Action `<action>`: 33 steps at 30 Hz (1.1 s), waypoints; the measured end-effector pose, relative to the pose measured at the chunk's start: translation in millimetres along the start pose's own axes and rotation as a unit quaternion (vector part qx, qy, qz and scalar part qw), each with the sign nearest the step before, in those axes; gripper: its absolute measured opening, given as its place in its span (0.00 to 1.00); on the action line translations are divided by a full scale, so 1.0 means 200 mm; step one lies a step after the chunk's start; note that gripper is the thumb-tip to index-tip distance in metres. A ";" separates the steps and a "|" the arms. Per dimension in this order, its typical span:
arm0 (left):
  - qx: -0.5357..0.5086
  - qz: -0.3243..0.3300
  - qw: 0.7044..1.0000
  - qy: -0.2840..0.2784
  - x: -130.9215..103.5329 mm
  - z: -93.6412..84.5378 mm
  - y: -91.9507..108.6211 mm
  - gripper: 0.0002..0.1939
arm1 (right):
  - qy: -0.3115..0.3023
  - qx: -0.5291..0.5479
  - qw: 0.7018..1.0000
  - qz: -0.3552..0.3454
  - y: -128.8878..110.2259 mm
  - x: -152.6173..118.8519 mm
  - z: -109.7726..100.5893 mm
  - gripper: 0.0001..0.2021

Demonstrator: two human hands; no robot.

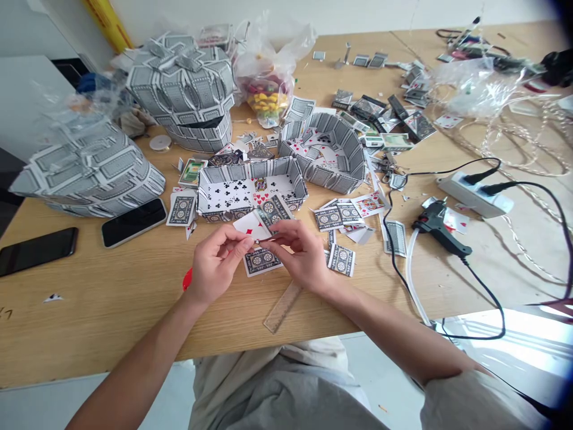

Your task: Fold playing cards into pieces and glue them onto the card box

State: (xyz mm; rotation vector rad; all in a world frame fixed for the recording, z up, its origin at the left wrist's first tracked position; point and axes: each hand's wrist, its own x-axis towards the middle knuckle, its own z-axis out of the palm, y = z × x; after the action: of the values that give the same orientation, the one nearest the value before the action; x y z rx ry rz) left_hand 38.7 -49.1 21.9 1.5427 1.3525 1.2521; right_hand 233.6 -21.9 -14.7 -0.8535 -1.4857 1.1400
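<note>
My left hand (220, 258) is closed on a playing card (251, 226) that shows a red diamond. With its fingers pinched, my right hand (301, 253) grips a patterned-back playing card (274, 209) beside it; the two cards meet or overlap between my hands. Below them on the table lies another patterned card (261, 261). Just beyond the cards stands a long open tray made of playing cards (209, 206), its floor showing clubs and hearts. A clear ruler (282, 307) sits near my right wrist, and a red round object (187, 279) is partly hidden behind my left hand.
A second card-built tray (353, 167) stands behind. Card-built boxes (183, 77) and two phones (134, 223) are at left. To the right, a glue gun (441, 230) and power strip (474, 194) trail cables. Loose cards (329, 218) and a plastic bag (268, 77) lie about.
</note>
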 end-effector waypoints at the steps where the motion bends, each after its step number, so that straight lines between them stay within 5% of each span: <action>1: -0.004 -0.001 1.000 0.005 0.00 0.00 0.00 0.15 | 0.004 0.027 1.000 0.016 0.00 0.00 0.01 0.20; 7: 0.002 0.000 1.000 0.026 -0.01 0.01 0.00 0.13 | -0.001 0.137 0.981 0.140 -0.05 0.04 0.00 0.50; 15: -0.034 -0.006 0.999 0.014 -0.02 0.02 -0.03 0.07 | -0.029 0.229 0.953 0.195 -0.02 0.07 0.01 0.25; 33: -0.046 -0.029 0.998 0.019 -0.03 0.03 -0.04 0.06 | -0.019 0.216 0.948 0.234 -0.06 0.06 0.03 0.19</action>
State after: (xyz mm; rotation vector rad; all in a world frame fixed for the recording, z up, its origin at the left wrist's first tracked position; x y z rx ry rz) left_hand 42.8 -52.3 12.5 1.4133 1.3347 1.2963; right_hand 226.8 -15.6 -0.2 -0.8961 -1.0187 1.7618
